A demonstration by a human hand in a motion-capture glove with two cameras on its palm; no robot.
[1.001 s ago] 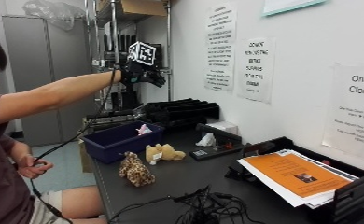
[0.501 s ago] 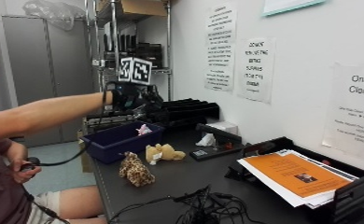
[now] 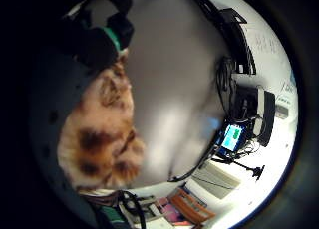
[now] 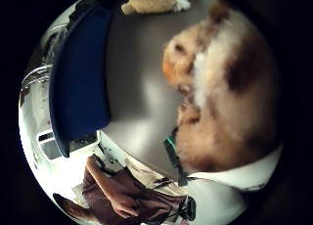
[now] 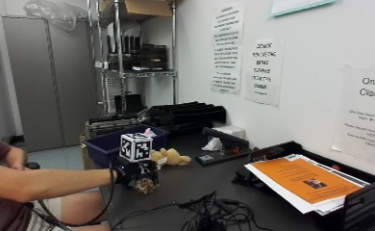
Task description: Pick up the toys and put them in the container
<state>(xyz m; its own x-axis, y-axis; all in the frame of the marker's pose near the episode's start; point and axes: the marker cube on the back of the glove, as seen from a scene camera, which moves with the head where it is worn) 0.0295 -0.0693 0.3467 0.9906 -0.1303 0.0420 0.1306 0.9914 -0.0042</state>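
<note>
One spotted plush toy [image 5: 145, 184] lay on the dark table [image 5: 193, 185] under the gloved right hand [image 5: 133, 170]; we could not tell its finger state. We saw a tan plush toy [image 5: 169, 156] beside the blue container [image 5: 108, 146]

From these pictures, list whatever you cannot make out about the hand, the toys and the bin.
- Gloved right hand: outside view, the marker cube and its own back hide the fingers; grip on the spotted toy unclear.
- Spotted toy: palm views, too close and blurred to tell contact.
- Blue bin: outside view, its wall hides the contents.
- Tan toy: small, partly behind the cube.
</note>
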